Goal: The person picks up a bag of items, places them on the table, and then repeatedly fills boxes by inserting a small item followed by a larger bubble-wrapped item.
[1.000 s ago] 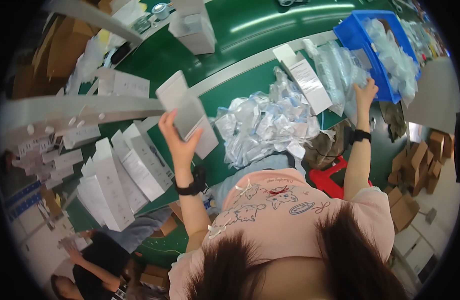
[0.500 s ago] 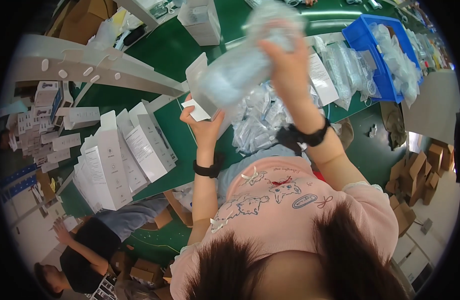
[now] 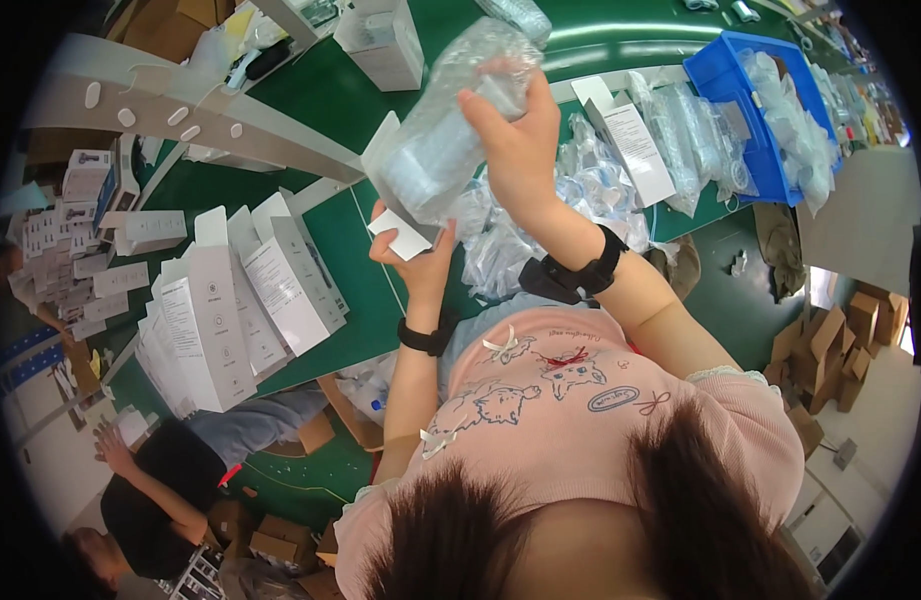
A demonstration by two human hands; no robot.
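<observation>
Bubble wrap makes a puffy, see-through coat around something pale, and from where I stand the whole bundle looks light enough to manage one-handed. Its outside seems soft and a bit slippery, likely to slide in a loose grip, while the pale thing inside is probably stiffer and perhaps breakable. I'd judge the thick middle the best place to take hold, where there should be something firm under the film, rather than the floppy upper end. The white box looks like thin card: light, stiff along its edges, easy to dent, so a gentle grip on its sides would suit it.

The bundle slants down from the right hand, whose fingers are curled around its upper part from the right. Its lower end is at the box's mouth, between the open flaps; how far inside it goes, I cannot tell. The left hand is just below, thumb and fingers closed on the box from either side, so the bundle lies above that hand and to the left of the other.

Beside the box, a heap of clear packets lies on the tabletop. Farther right are a white carton, wrapped sleeves and a blue bin; a row of cartons leans on the left.
</observation>
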